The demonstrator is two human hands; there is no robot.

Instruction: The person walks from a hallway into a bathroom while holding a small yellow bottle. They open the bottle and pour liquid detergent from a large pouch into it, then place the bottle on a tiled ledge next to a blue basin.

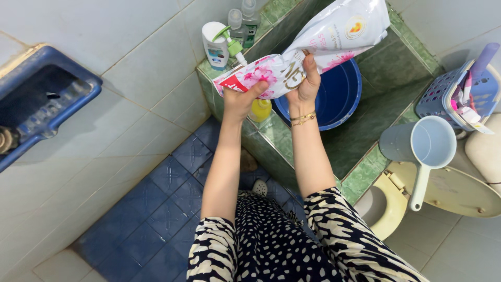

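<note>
Near the top centre, the left hand (241, 100) and right hand (305, 86) are gripping a white and pink refill pouch (308, 44), fingers closed around it, above a blue basin (339, 96). At right, a basket (443, 96) is holding toiletries beside an empty scoop (425, 149).

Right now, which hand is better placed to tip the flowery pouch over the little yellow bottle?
Probably the left hand: it grips the pouch at its low end, right above the yellow bottle. The right hand holds the middle, steadying it.
</note>
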